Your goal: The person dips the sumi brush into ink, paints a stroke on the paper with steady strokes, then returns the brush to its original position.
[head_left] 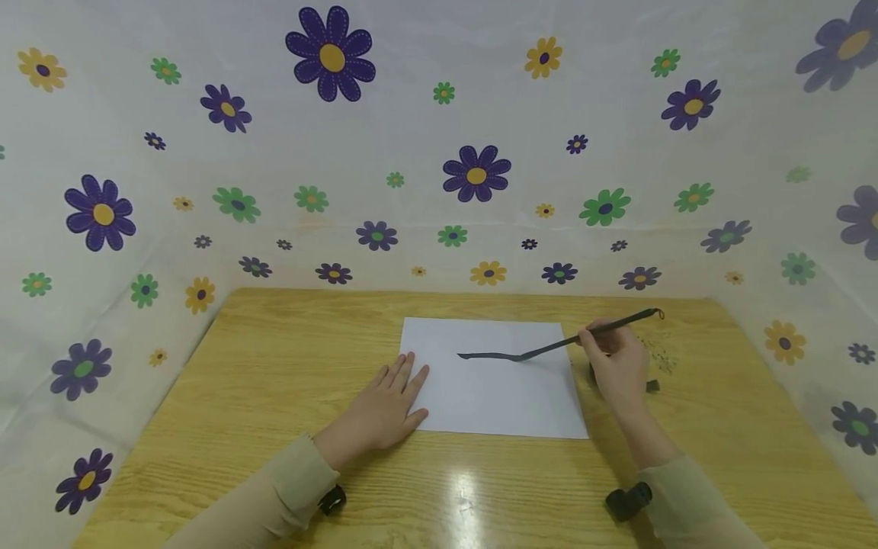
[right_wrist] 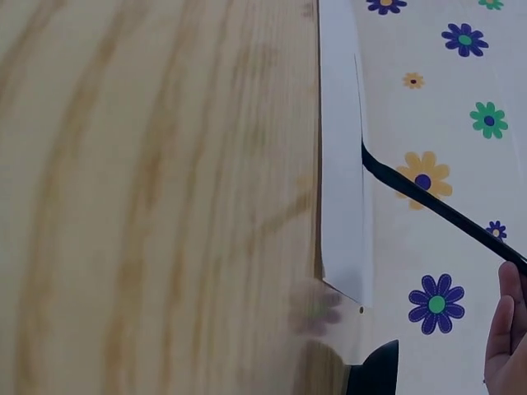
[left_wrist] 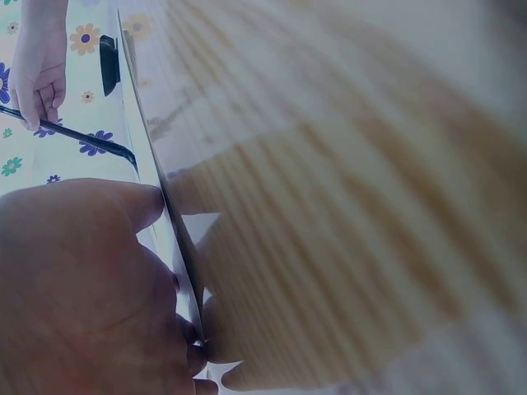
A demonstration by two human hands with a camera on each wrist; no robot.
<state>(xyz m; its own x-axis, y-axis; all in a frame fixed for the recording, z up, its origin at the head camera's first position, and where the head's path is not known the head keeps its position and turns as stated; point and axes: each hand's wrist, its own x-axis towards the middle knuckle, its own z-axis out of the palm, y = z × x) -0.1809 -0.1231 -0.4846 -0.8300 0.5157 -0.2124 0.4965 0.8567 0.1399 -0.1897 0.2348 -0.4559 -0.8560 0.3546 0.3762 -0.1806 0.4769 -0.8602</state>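
Observation:
A sheet of white paper (head_left: 501,404) lies on the wooden table. My left hand (head_left: 384,408) rests flat on its left edge, fingers spread. In my right hand (head_left: 620,362), thumb and fingers pinch a dark writing brush (head_left: 557,345) with a small loop at its top end. The brush slants down to the left, its tip bent against the paper. From there a black ink stroke (head_left: 483,355) runs left, roughly level. The right wrist view also shows the brush (right_wrist: 445,211) meeting the paper (right_wrist: 339,164), with only some fingers (right_wrist: 501,329) of that hand visible.
Beside the right hand, a dark dish (right_wrist: 379,372) stands on the table, mostly hidden by that hand in the head view. Flower-printed white cloth (head_left: 411,137) encloses the back and sides of the table (head_left: 309,335). Black wrist devices (head_left: 627,502) are worn on both arms.

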